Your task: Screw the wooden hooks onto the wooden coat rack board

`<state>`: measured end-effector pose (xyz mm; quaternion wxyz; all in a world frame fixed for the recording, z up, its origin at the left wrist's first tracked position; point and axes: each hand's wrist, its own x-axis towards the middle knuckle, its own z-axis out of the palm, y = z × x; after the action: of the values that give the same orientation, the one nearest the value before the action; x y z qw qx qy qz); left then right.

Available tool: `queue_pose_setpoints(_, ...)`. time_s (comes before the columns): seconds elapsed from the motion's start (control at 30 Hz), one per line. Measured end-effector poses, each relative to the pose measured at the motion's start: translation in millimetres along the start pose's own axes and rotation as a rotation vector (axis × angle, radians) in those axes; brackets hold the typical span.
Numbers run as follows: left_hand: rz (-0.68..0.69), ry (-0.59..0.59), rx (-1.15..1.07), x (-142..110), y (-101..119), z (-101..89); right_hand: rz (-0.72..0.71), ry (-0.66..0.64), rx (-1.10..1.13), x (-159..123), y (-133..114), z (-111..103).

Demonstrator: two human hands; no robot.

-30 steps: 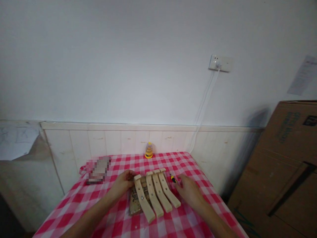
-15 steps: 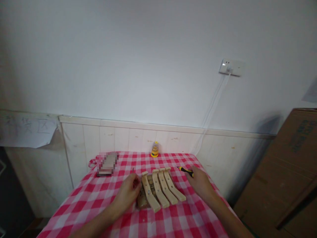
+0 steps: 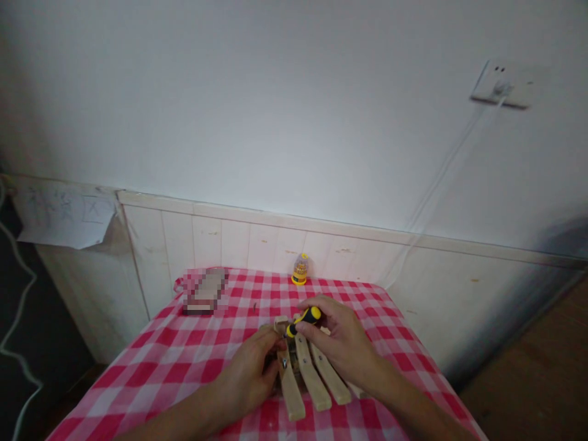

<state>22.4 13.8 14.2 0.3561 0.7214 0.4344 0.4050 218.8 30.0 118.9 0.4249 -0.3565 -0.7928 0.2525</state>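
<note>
Several pale, curved strips with small metal fittings lie side by side on a brown patterned block or pad that is mostly hidden. My left hand [image 3: 255, 367] is closed at the left side of the leftmost curved strip [image 3: 291, 392], its fingertips partly hidden. Wrapped in the fingers of my right hand [image 3: 337, 334] is a yellow-and-black screwdriver [image 3: 310, 316]. It slants down to the left, with its lower end at the upper part of the leftmost strip; whether the tip touches a screw I cannot make out.
A red-and-white checked tablecloth [image 3: 257, 300] covers the table. At its back stands a yellow-based container of bits [image 3: 300, 269]. A pixelated flat object [image 3: 206, 293] lies back left. Behind are a panelled wall and a socket [image 3: 509, 86] with a cable.
My right hand has brought the screwdriver left and over the strips. My left hand has shifted onto the leftmost strip. The camera view has turned and tilted slightly.
</note>
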Motion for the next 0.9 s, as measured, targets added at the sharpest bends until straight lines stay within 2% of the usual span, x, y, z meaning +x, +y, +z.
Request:
queue_pose_setpoints(0.1,-0.037,0.037,-0.013,0.9,2.2,0.4,0.017,0.145,0.081,-3.5,12.3,7.2)
queue_pose_setpoints(0.2,-0.037,0.081,0.010,0.0,4.7,1.6,-0.024,0.222,0.039,-6.0,16.1,12.4)
queue_pose_setpoints(0.33,0.014,0.071,-0.004,-3.2,5.7,3.3,-0.122,0.213,-0.097,-12.6,16.6,19.7)
queue_pose_setpoints(0.47,0.090,0.069,0.012,-4.6,-1.4,5.3,-0.176,0.263,-0.135,-19.7,19.4,23.5)
queue_pose_setpoints(0.67,0.309,0.059,0.017,-1.4,-13.4,6.1,-0.078,0.238,-0.026,-18.2,19.2,20.1)
queue_pose_setpoints(0.9,0.285,0.028,0.007,0.1,-11.7,4.5,-0.014,0.233,0.018,-18.9,19.9,20.8)
